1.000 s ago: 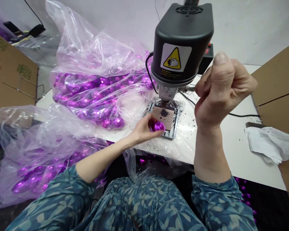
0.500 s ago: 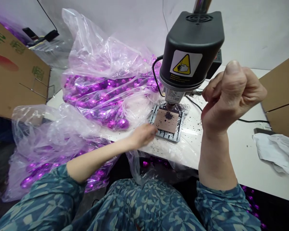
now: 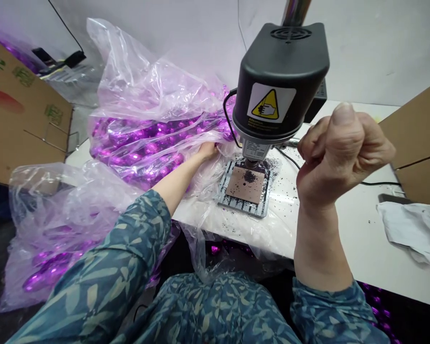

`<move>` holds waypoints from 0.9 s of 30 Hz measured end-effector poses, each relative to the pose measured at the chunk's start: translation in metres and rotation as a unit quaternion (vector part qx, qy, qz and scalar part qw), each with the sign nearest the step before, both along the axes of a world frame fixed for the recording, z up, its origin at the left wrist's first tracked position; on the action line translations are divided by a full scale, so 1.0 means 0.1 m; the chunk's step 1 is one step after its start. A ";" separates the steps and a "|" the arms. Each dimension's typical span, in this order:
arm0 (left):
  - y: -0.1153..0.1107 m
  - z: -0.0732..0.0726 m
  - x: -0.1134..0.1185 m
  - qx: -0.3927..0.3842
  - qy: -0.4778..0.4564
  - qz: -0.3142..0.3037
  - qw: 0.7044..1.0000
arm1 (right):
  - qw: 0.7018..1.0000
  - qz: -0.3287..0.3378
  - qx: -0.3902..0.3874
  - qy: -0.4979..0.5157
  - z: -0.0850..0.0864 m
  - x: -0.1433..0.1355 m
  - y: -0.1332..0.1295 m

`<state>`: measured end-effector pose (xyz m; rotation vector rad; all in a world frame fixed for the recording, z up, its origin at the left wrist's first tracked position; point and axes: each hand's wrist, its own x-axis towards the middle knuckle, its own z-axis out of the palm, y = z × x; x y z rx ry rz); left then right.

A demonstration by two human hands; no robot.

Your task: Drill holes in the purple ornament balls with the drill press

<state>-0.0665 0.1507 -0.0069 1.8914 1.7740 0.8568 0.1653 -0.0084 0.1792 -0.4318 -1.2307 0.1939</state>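
A black drill press (image 3: 279,76) with a yellow warning label stands over a metal base plate (image 3: 243,207). On that plate lies a square brown board (image 3: 246,187) with a small hole and a heap of dark shavings. My right hand (image 3: 346,148) is closed in a fist at the machine's right side, around the end of its metal lever (image 3: 291,143). My left hand (image 3: 208,150) reaches into the clear plastic bag (image 3: 157,91) of shiny purple beads (image 3: 139,138), left of the machine; its fingers are mostly hidden by the plastic.
Another clear bag (image 3: 75,200) with purple beads hangs at the left table edge. Cardboard boxes (image 3: 25,119) stand at both sides. A white cloth (image 3: 412,229) lies at the right. Dark shavings are scattered on the white table (image 3: 351,229). A black cable runs behind my right hand.
My left hand has moved from beside the front left of the base plate up and away into the bag of purple beads. My right hand stays in a fist at the lever.
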 end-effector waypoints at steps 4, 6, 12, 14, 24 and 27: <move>-0.20 0.10 -0.02 -0.034 -0.013 -0.006 0.999 | 0.999 -0.025 -0.021 -0.008 -0.01 0.00 -0.03; -0.44 0.18 -0.06 -0.043 -0.025 -0.030 0.998 | 0.999 -0.035 -0.030 -0.008 -0.03 0.00 -0.03; -1.27 0.39 -0.06 -0.040 -0.234 -0.098 0.967 | 1.000 -0.015 -0.005 0.005 -0.03 -0.02 -0.02; -1.42 0.41 0.02 -0.104 -0.376 -0.098 0.916 | 1.000 -0.018 -0.003 0.002 -0.03 -0.02 -0.02; -1.47 0.36 0.31 -0.226 -0.573 -0.082 0.783 | 0.999 -0.019 -0.034 -0.014 -0.04 0.00 -0.06; -1.45 0.29 0.32 -0.165 -0.478 -0.096 0.857 | 0.998 -0.025 -0.047 -0.018 -0.05 0.00 -0.07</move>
